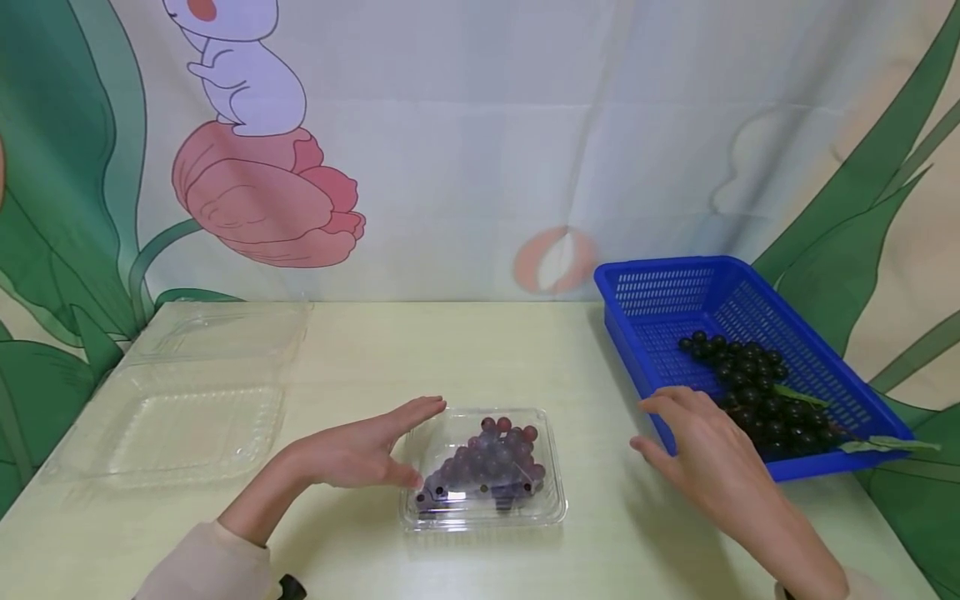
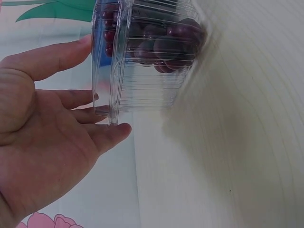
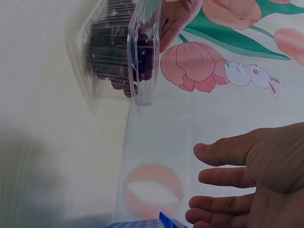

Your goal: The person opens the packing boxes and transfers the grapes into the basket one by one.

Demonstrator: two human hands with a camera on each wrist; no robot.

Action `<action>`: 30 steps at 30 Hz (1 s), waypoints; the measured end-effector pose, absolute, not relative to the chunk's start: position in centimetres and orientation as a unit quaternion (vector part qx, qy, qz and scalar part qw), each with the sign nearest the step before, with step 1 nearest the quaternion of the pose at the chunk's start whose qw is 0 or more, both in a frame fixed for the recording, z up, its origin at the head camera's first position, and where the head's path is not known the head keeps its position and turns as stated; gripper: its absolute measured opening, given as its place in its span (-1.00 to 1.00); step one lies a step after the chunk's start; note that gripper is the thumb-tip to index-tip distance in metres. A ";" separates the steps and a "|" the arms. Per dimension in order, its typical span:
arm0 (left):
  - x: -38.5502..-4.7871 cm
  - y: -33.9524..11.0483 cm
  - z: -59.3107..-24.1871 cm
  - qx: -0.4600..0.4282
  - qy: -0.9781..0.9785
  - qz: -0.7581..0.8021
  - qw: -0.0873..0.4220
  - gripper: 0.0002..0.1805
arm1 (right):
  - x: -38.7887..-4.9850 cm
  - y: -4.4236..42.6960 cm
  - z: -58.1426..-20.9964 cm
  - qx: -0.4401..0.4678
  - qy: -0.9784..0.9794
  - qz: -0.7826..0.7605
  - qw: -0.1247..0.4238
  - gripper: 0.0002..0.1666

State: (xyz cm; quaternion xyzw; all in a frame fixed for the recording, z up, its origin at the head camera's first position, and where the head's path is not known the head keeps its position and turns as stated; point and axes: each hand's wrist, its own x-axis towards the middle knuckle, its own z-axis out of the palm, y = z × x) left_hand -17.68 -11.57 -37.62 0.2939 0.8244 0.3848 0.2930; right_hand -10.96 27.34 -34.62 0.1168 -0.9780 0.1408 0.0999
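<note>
A clear plastic clamshell box point(image 1: 551, 450) sits shut on the table with a bunch of red-purple grapes point(image 1: 491, 458) inside. Along its left side my left hand point(image 1: 360, 446) is spread, thumb and fingertips at the lid's edge, fingers fairly straight. In the left wrist view the fingers point(image 2: 109, 135) touch or nearly touch the box's rim. My right hand point(image 1: 708, 450) hovers beside the near left edge of a blue basket point(image 1: 637, 350), fingers loosely bent, holding nothing. Dark green-black grapes point(image 1: 750, 379) with leaves lie in the basket, partly hidden by that hand.
An opened, clear clamshell box point(image 1: 195, 429) lies at the table's left, its lid point(image 1: 225, 329) folded back toward the wall. Behind the table hangs a printed cloth point(image 1: 450, 150) with flowers and a rabbit. Bare tabletop point(image 1: 592, 500) lies between the grape box and the basket.
</note>
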 end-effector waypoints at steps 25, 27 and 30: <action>-17.6 -11.7 -37.8 0.292 0.828 0.387 0.283 -0.02 | -10.3 23.5 -35.6 0.217 -0.953 0.171 0.122 -0.57; -17.6 -11.8 -37.8 0.292 0.829 0.386 0.280 -0.02 | -10.3 23.2 -35.8 0.231 -0.949 0.175 0.121 -0.56; -17.5 -11.8 -37.8 0.291 0.830 0.385 0.278 -0.03 | -10.2 22.7 -36.3 0.255 -0.944 0.177 0.111 -0.55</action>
